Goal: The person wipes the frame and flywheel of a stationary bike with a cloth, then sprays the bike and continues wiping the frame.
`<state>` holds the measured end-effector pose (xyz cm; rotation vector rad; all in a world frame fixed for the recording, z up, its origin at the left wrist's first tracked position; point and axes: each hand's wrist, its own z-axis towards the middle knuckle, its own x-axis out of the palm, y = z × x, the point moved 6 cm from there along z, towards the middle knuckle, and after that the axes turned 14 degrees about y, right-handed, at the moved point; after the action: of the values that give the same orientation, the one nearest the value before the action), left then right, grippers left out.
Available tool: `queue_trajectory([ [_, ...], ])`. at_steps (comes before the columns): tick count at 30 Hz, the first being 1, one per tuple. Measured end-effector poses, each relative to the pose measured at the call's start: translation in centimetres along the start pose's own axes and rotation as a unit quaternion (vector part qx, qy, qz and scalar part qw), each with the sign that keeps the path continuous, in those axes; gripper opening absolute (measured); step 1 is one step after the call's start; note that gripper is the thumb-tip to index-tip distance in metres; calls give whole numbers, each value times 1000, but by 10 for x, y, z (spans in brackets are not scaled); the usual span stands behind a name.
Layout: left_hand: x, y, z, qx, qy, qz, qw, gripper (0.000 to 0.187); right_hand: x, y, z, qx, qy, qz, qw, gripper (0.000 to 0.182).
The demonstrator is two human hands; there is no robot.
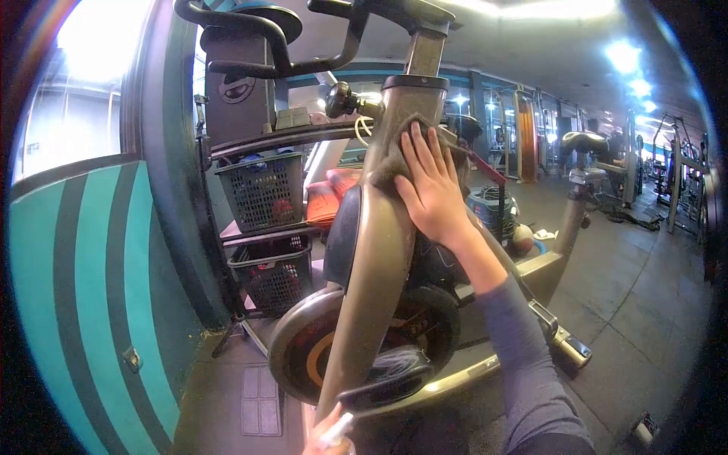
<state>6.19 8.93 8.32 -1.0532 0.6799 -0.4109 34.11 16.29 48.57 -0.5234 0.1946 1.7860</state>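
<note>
Right hand [435, 189] lies spread over dark cloth [391, 168] on bike frame [378, 243] (left hand [321, 441] curled round white object [337, 429])

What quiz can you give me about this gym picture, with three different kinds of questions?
1. Which hand presses the dark cloth against the exercise bike?
A) left hand
B) right hand

2. True or false: the striped wall has teal on it.

3. Fill in the blank: one black plastic basket sits ____ another one.

Key: 1. B; 2. true; 3. above
</note>
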Motion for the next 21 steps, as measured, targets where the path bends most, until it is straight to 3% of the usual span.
queue_trajectory([
  [1, 4, 17, -8, 36, -21, 24, 999, 69, 0, 1, -2, 5, 6, -14, 1000, 64],
  [3, 11, 39, -24, -16, -73, -31, 997, 69, 0, 3, -4, 15, 20, -41, 999, 63],
  [6, 19, 53, -43, -9, -121, -2, 993, 71, -4, 2, 21, 8, -43, -95, 995, 65],
  [9, 23, 75, -53, -59, -185, -35, 980, 69, -12, -7, 58, 24, -129, -126, 983, 69],
  [12, 26, 54, -51, -23, -159, 105, 981, 67, -22, -7, 81, 64, -197, -170, 963, 74],
  [14, 30, 55, -48, -12, -162, 168, 972, 66, -17, -8, 79, 54, -185, -104, 976, 75],
  [17, 32, 63, -50, -65, -135, 159, 976, 65, -2, -7, 64, 40, -129, -56, 989, 77],
  [20, 40, 82, -56, -172, -188, -134, 958, 65, 7, 9, 27, 24, -19, -16, 999, 73],
  [21, 36, 69, -52, -106, -185, 6, 977, 65, 8, 11, 20, 19, 22, 9, 1000, 72],
])
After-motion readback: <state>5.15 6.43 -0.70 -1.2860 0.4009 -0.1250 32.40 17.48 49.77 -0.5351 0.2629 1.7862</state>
